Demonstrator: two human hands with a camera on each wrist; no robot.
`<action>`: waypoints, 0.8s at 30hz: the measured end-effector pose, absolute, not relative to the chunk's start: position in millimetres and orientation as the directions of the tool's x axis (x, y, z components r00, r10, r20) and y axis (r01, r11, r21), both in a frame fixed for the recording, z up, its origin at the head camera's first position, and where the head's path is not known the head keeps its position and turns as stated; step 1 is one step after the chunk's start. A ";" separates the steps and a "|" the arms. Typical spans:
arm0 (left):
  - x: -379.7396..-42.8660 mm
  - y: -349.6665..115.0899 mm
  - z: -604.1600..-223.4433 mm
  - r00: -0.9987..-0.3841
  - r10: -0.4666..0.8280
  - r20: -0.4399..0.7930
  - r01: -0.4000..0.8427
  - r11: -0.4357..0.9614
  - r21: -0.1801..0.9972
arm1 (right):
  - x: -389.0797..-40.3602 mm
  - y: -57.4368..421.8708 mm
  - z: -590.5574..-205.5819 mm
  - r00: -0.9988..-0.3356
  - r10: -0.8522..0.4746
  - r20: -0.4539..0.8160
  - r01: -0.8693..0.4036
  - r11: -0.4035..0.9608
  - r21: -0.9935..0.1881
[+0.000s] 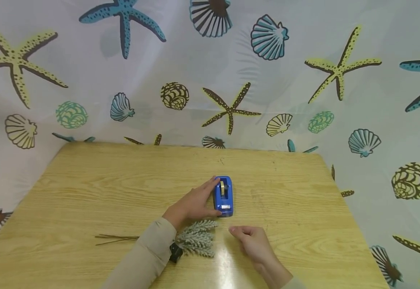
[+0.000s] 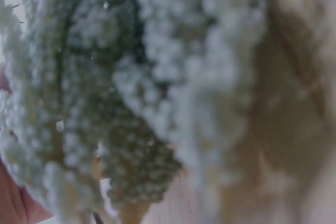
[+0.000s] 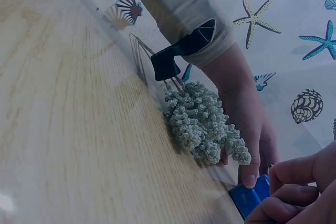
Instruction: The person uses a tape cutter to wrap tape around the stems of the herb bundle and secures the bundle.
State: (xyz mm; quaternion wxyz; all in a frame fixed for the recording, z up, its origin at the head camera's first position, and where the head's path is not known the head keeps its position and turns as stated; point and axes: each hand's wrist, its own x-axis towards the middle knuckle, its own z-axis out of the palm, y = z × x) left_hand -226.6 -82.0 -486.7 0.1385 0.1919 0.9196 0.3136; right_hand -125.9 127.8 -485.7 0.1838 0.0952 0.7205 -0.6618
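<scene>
A blue tape dispenser (image 1: 227, 202) with a roll of tape stands on the wooden table. My left hand (image 1: 195, 202) holds it from the left, thumb at the near end and fingers at the far end. Below that wrist lies a frosted grey-green artificial sprig (image 1: 199, 237), its thin brown stems (image 1: 117, 238) pointing left under the forearm. The sprig (image 2: 157, 77) fills the left wrist view, blurred. My right hand (image 1: 254, 245) is just right of and nearer than the dispenser, fingers curled and thumb against the index finger; I cannot tell whether it pinches tape.
The wooden table (image 1: 285, 192) reaches back to a white cloth (image 1: 202, 68) printed with shells and starfish, which also hangs along both sides. A black wrist mount (image 3: 181, 51) sits on the left sleeve, close over the sprig's stems.
</scene>
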 end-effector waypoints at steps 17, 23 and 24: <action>-230.9 -81.1 -487.5 -0.892 0.427 -0.144 0.245 0.727 0.642 | -117.6 131.4 -489.1 -0.916 -0.096 -0.390 0.383 0.076 -0.920; -228.9 -81.1 -488.2 -0.894 0.422 -0.154 0.233 0.728 0.644 | -111.3 129.6 -490.6 -0.905 -0.118 -0.408 0.398 0.103 -0.912; -228.4 -80.9 -488.1 -0.894 0.422 -0.149 0.235 0.726 0.646 | -110.9 129.3 -490.0 -0.904 -0.118 -0.410 0.400 0.103 -0.911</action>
